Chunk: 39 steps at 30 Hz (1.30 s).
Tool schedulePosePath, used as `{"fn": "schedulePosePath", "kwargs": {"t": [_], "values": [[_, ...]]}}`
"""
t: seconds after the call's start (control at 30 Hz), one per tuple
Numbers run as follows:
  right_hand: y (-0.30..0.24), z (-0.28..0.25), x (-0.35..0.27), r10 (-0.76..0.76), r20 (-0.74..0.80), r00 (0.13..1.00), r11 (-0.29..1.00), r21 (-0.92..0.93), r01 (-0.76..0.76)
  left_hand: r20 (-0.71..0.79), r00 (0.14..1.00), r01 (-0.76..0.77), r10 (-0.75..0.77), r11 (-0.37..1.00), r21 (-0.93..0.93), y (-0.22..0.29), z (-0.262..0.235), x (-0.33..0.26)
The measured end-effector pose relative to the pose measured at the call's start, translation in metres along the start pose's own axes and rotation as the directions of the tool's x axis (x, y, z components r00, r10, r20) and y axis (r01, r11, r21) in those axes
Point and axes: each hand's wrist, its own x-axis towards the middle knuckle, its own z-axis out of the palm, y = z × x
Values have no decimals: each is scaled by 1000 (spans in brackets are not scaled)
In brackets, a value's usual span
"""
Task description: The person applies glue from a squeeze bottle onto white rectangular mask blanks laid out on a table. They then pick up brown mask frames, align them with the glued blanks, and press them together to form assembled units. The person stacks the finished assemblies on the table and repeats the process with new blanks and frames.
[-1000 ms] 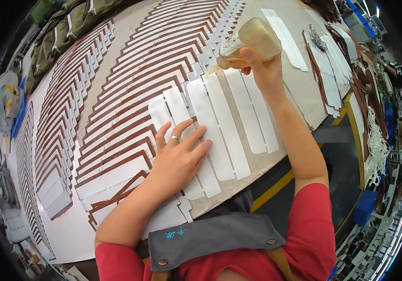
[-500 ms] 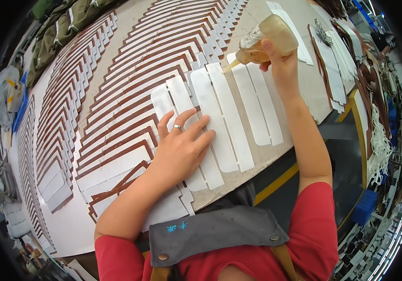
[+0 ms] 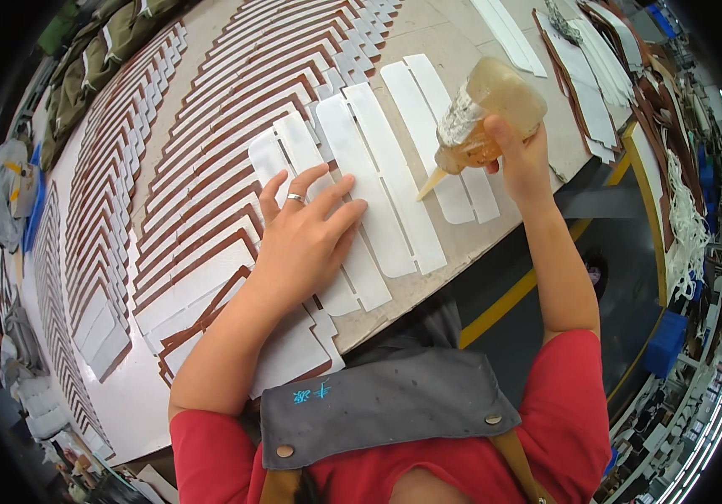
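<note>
My right hand (image 3: 522, 164) is wrapped round a squeeze bottle (image 3: 508, 91) of cloudy amber liquid, tilted with its pale pointed nozzle down. The nozzle tip is at the right edge of a middle pair of white strips (image 3: 361, 181); whether it touches them I cannot tell. My left hand (image 3: 304, 239), fingers spread and a ring on one, lies over another pair of white strips (image 3: 369, 273) on the left. A third pair of white strips (image 3: 405, 88) lies on the right, partly hidden behind the bottle.
Overlapping rows of white pieces with brown edges (image 3: 201, 155) cover the table's left side. More white and brown strips (image 3: 579, 92) lie at the far right. Beyond the table's near right edge are dark floor and a yellow frame (image 3: 648, 202). White cords (image 3: 685, 227) hang at the right.
The bottle's nozzle has travelled from the top of the middle strips down along their right edge towards me. My left hand stays on the strips. The whole view has shifted slightly.
</note>
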Motion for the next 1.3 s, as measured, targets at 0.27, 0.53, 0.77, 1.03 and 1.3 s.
{"fn": "schedulePosePath", "kwargs": {"t": [0.27, 0.53, 0.77, 1.03, 1.3], "values": [[0, -24, -46, 38, 64, 997, 999, 29, -40, -25, 1000, -16, 17, 999, 38, 1, 2, 0], [-7, -49, -6, 124, -32, 992, 844, 528, -88, 19, 1000, 18, -18, 1000, -10, 3, -2, 2], [11, -38, 84, -190, -113, 975, 969, 141, 205, 117, 993, 1, 3, 999, -34, 21, -16, 31], [21, -9, 130, -307, 7, 952, 952, 12, 307, 138, 984, -96, 116, 985, -144, 43, 5, 61], [19, -3, 138, -310, 27, 950, 951, 5, 310, 168, 982, -63, 86, 988, -140, 39, 20, 62]]}}
